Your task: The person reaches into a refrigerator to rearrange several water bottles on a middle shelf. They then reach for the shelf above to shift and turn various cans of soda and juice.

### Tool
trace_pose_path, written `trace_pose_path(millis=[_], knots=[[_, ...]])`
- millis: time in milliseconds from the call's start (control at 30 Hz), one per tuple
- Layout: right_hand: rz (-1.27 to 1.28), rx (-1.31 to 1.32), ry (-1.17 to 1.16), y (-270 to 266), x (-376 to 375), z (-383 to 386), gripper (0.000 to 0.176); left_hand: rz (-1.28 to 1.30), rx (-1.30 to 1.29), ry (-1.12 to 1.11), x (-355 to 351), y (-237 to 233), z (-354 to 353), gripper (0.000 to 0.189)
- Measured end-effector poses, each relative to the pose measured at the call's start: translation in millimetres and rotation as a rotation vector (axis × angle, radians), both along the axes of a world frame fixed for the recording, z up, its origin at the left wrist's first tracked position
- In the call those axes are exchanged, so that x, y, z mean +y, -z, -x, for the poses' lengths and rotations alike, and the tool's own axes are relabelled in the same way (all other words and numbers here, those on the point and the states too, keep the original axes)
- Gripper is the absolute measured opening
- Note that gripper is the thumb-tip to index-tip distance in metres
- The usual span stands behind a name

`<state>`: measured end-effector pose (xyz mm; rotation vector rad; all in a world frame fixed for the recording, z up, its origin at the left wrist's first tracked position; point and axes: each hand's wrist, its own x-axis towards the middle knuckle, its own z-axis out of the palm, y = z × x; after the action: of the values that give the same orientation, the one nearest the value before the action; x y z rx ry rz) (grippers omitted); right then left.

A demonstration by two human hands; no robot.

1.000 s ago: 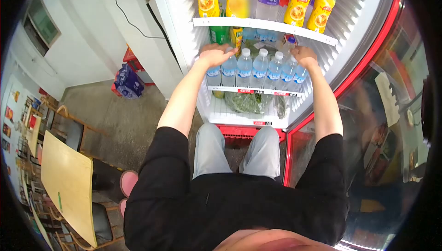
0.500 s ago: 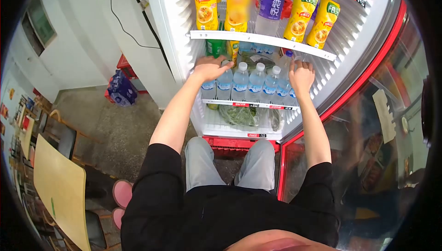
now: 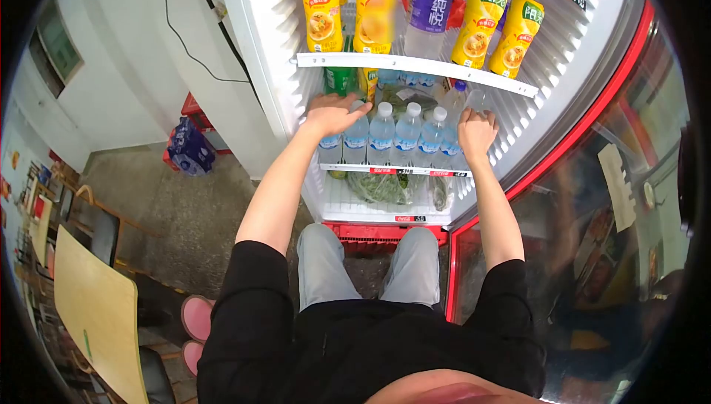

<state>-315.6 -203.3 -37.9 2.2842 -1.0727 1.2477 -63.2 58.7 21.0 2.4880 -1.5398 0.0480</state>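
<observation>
Both my hands reach into the open fridge at the middle shelf, where clear water bottles point(image 3: 381, 137) with white caps and blue labels stand in a row. My left hand point(image 3: 335, 114) lies over the tops at the left end, fingers stretched out and thumb apart, close to a green bottle point(image 3: 340, 80). At the right end, my right hand point(image 3: 478, 134) has its fingers curled down beside the row; what lies under them is hidden. A blue-capped bottle point(image 3: 457, 94) stands behind it, just to the left. Something clear point(image 3: 480, 99) shows beyond its fingers.
Yellow drink bottles point(image 3: 322, 11) and a purple-labelled bottle point(image 3: 429, 8) stand on the shelf above. Bagged greens point(image 3: 381, 188) lie below. The red-edged glass door point(image 3: 578, 256) is open on the right. A wooden table point(image 3: 96, 293) and pink shoes point(image 3: 197, 318) are at left.
My right hand has moved slightly left and down, closer to the row, and its fingers are more curled. My left hand stays over the left end. The view has shifted a little.
</observation>
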Motion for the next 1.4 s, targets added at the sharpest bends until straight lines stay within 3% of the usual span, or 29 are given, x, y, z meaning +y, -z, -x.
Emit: trace_pose_path(millis=[133, 333, 433, 500, 567, 633, 733, 833, 867, 900, 933, 1033, 1067, 1100, 1167, 1300, 1367, 1400], knots=[[0.017, -0.02, -0.008, 0, -2, 0, 0.036, -0.07, -0.028, -0.011, -2, -3, 2, 0.072], [0.167, -0.089, -0.103, -15, 2, 2, 0.027, 0.024, -0.012, -0.024, -1, 1, -2, 0.066], [0.065, -0.103, -0.125, -8, 0, 4, 0.026, 0.098, -0.107, 0.089, -11, 20, -21, 0.056], [0.068, -0.15, -0.159, -6, -3, 0, 0.027, 0.003, -0.007, -0.025, -14, -5, -5, 0.044], [0.112, -0.205, -0.151, 1, -8, -6, 0.028, 0.139, -0.284, 0.135, -17, 27, -22, 0.038], [0.012, -0.154, -0.159, 1, -3, -6, 0.028, 0.135, -0.071, 0.011, -15, 2, -2, 0.041], [-0.101, -0.127, -0.145, -11, -1, -4, 0.027, 0.129, -0.018, -0.062, -13, -5, 1, 0.045], [-0.083, -0.097, -0.114, -14, -3, -1, 0.024, 0.179, 0.032, -0.025, -11, -5, -7, 0.051], [-0.211, -0.085, -0.128, -18, 0, 2, 0.022, 0.121, 0.111, -0.021, -9, -18, -5, 0.052], [-0.166, -0.046, -0.08, -23, 3, 3, 0.021, 0.071, 0.189, -0.022, -7, -32, -2, 0.053], [-0.099, -0.048, -0.084, -24, 2, 6, 0.021, 0.206, 0.083, 0.034, -4, -26, -4, 0.053], [-0.216, -0.096, -0.167, -80, 34, 20, 0.022, 0.102, 0.349, 0.009, 14, -86, 17, 0.05], [-0.281, -0.101, -0.193, -92, 43, 24, 0.019, 0.121, 0.334, 0.071, 18, -90, 20, 0.047], [-0.392, -0.114, -0.255, -102, 51, 28, 0.017, -0.15, 0.389, 0.038, 23, -98, 21, 0.043], [-0.553, -0.116, -0.343, -103, 72, 39, 0.015, 0.13, 0.234, 0.215, 40, -105, 38, 0.039], [-0.795, 0.025, -0.701, -125, 109, 46, 0.02, 0.132, 0.3, 0.295, 60, -118, 64, 0.037], [-0.94, 0.334, -0.752, -153, 127, 52, 0.023, 0.138, 0.359, 0.305, 70, -141, 78, 0.037], [-0.948, 0.311, -0.763, -152, 138, 54, 0.026, 0.158, 0.401, 0.301, 73, -143, 81, 0.036]])
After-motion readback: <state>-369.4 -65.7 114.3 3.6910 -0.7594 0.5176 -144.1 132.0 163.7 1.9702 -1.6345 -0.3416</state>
